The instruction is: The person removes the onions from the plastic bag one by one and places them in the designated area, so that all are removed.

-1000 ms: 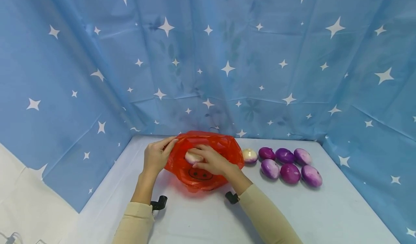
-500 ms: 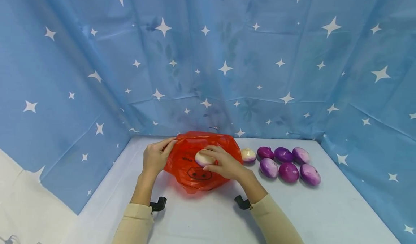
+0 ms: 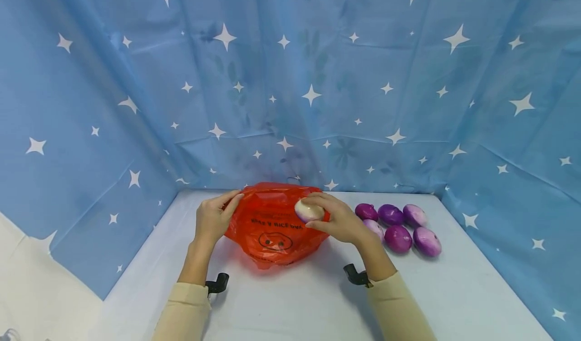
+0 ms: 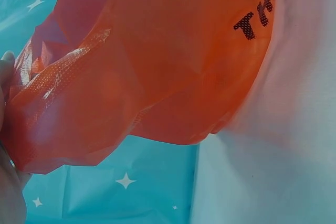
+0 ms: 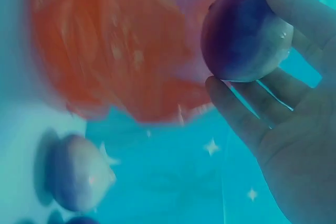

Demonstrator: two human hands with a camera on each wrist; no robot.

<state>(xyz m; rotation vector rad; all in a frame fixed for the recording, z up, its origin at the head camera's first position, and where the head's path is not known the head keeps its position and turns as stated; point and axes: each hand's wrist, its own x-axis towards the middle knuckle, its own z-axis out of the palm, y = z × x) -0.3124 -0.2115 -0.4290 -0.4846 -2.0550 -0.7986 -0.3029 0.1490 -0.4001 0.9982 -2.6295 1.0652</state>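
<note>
At the left of a red plastic bag (image 3: 272, 225), my left hand (image 3: 213, 220) pinches the bag's rim between thumb and fingers. The bag's mouth gapes open, and black lettering and a face print show on it. My right hand (image 3: 340, 220) grips a purple-and-white onion (image 3: 309, 211) over the right part of the mouth. Seen from the right wrist, the same onion (image 5: 247, 32) sits between the thumb and fingertips, apart from the table. In the left wrist view the bag (image 4: 142, 87) fills most of the picture, and only a sliver of the hand shows.
Several purple and purple-and-white onions, one of them a dark purple onion (image 3: 398, 238), lie in two rows on the white table (image 3: 290, 305) at the right. Another pale onion (image 5: 81, 174) is near the bag. A blue star-patterned curtain (image 3: 290, 78) stands behind the table.
My right hand has moved right and up with the onion, from inside the bag's mouth to its right side. The left hand keeps its hold on the rim. The view has shifted slightly.
</note>
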